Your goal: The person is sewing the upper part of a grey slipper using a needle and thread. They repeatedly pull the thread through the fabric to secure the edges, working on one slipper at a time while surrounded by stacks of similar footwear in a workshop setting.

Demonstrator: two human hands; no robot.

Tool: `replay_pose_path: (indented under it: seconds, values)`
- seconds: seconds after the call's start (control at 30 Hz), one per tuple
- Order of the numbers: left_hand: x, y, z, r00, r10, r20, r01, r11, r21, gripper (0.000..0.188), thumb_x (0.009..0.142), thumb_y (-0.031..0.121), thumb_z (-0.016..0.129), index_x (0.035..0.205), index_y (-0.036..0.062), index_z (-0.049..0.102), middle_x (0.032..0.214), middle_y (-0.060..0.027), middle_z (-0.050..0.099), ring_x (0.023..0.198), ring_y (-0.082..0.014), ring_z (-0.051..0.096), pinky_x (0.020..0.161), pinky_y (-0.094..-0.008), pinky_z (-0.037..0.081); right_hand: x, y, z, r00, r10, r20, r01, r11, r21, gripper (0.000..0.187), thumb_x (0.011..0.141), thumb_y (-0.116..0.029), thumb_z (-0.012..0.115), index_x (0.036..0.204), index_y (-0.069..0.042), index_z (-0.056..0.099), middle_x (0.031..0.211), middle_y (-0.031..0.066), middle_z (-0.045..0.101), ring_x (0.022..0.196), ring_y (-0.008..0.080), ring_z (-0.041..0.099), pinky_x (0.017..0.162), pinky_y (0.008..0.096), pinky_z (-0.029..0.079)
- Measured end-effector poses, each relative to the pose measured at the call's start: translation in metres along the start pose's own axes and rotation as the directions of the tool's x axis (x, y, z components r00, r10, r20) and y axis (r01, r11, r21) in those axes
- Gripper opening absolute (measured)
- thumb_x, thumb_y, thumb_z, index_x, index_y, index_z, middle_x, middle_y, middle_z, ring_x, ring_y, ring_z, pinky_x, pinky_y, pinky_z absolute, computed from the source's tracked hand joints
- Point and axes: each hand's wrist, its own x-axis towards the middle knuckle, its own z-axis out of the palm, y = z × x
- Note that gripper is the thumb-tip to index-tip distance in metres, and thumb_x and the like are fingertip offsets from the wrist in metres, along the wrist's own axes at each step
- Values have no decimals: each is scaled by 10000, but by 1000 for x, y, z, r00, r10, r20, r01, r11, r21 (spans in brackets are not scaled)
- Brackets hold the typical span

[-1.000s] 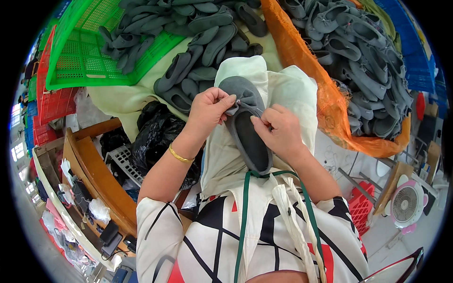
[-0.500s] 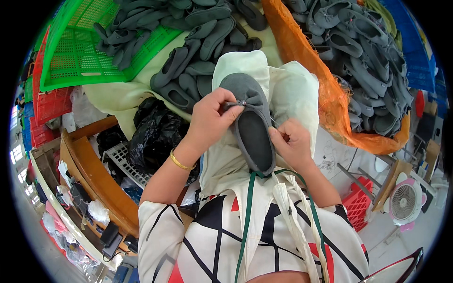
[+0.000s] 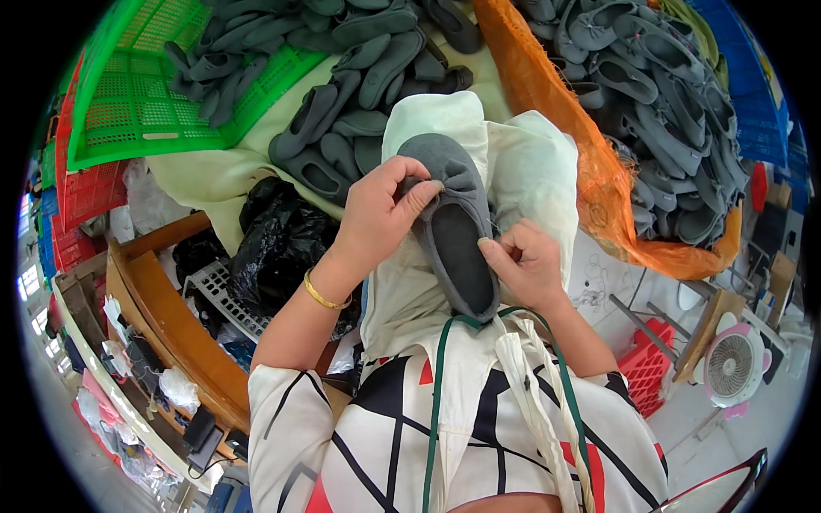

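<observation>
A dark grey slip-on shoe (image 3: 464, 256) with a fabric bow (image 3: 460, 178) lies on my lap, toe pointing away from me and opening upward. My left hand (image 3: 386, 208) pinches the left part of the bow between thumb and forefinger. At the shoe's right edge, my right hand (image 3: 528, 263) is closed, thumb tip against the curled forefinger. Whatever its fingers hold is hidden or too small to name. Under the shoe, white cloth (image 3: 534, 171) covers my legs.
Grey shoes fill an orange sack (image 3: 590, 184) at the right. More lie in and beside a green basket (image 3: 137, 128) at the far left. A black plastic bag (image 3: 278, 244), a wooden drawer unit (image 3: 184, 329), a red crate (image 3: 647, 363) and a fan (image 3: 731, 366) stand around me.
The thin, needle-like line beside my right fingers no longer shows. My left thumb and forefinger have shifted slightly on the bow, and my right thumb points up toward the shoe's edge.
</observation>
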Motion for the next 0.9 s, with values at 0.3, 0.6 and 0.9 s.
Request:
replay_pose_path:
  seconds: [0.3,0.6,0.9]
  values:
    - [6,-16,13,994,4,-110,7,995,101,200,935,147,707,834,-9,633,679,32,570,629,-38,466,564,-220,402,-14,-13,0,1000,-4,11,4,1000,31,307,841,-56,718,640,-20,489,602,71,441,553,190,426,510,337,337]
    - [11,5,5,907,403,-122,-300,822,485,175,889,172,739,862,27,646,690,-61,571,620,-160,527,591,-282,442,-17,-27,-6,1000,-18,1,18,995,93,290,846,-75,730,648,-21,525,595,69,449,543,184,438,501,329,345]
    - [8,42,22,988,93,125,-155,659,736,550,820,562,730,735,69,501,622,-75,562,561,-300,576,527,-404,439,-21,-23,9,983,-183,-7,183,982,46,327,822,-156,762,641,-34,518,608,94,491,561,260,512,513,382,399]
